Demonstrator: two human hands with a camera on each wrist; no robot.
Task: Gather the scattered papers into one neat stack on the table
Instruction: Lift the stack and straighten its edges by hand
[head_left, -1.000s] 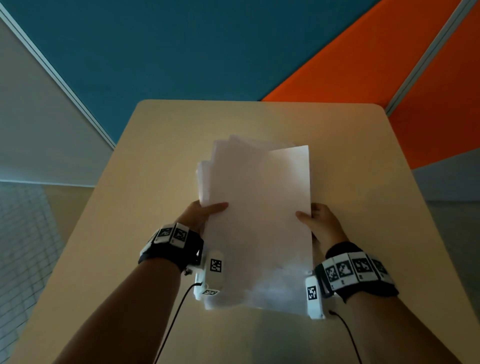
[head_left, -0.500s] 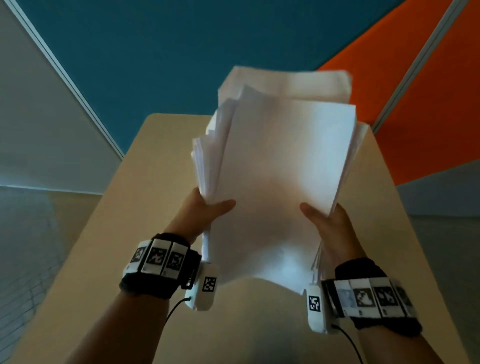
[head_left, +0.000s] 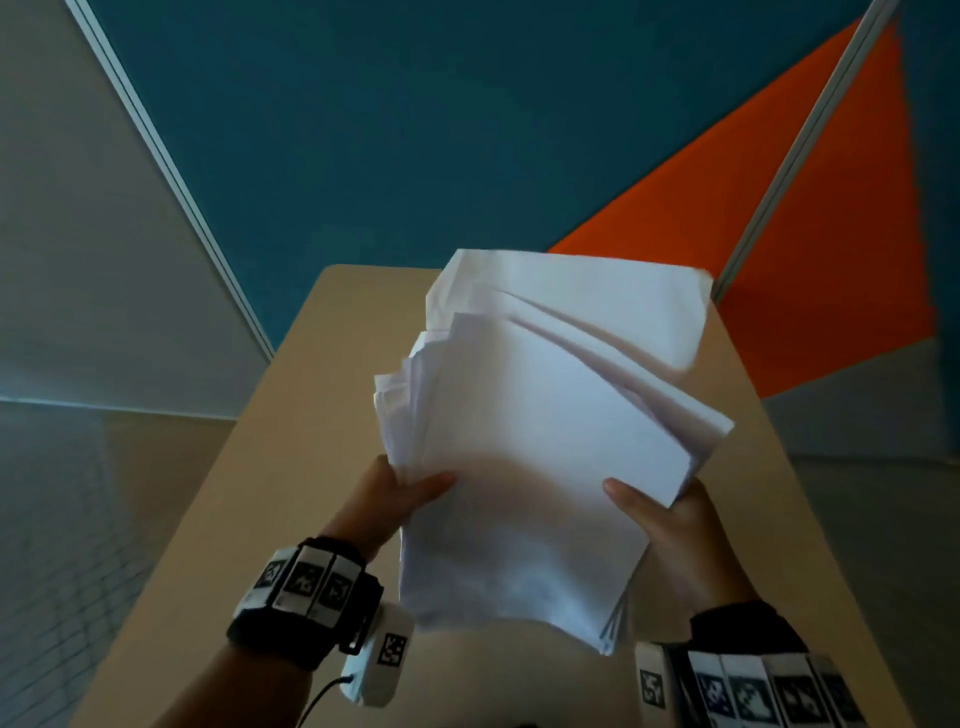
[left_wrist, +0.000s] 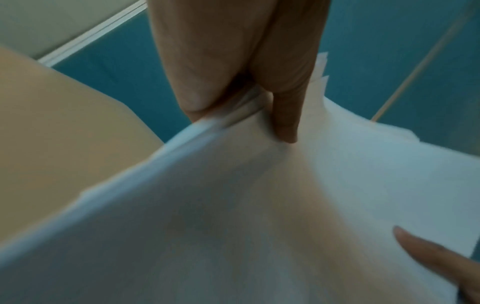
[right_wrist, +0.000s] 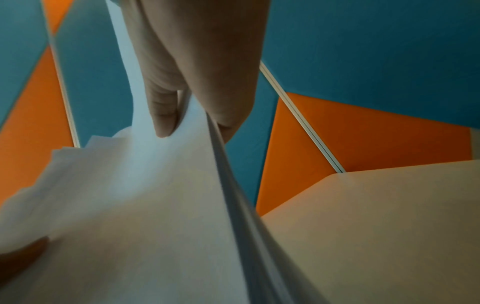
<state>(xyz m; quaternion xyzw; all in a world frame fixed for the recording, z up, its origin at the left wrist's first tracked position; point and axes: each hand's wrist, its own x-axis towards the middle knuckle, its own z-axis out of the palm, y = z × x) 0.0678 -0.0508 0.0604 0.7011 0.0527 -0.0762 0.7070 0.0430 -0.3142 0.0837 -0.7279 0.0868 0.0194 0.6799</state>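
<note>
A loose stack of white papers (head_left: 540, 447) is held up above the beige table (head_left: 291, 467), tilted toward me, its far sheets fanned and uneven. My left hand (head_left: 400, 493) grips its left edge, thumb on top and fingers underneath. My right hand (head_left: 660, 514) grips the right edge the same way. In the left wrist view the thumb presses the papers (left_wrist: 259, 205) against the fingers of the left hand (left_wrist: 233, 92). In the right wrist view the right hand (right_wrist: 192, 98) pinches the papers (right_wrist: 135, 216), whose edges (right_wrist: 233, 185) are splayed.
The table (right_wrist: 376, 216) has rounded far corners and stands against blue (head_left: 415, 130) and orange (head_left: 779, 218) wall panels. A grey panel (head_left: 78, 260) and tiled floor (head_left: 67, 519) lie to the left. Nothing else shows on the tabletop.
Both hands lifted the papers off the table and raised them; since half a second ago the stack has tilted and its far sheets have fanned apart.
</note>
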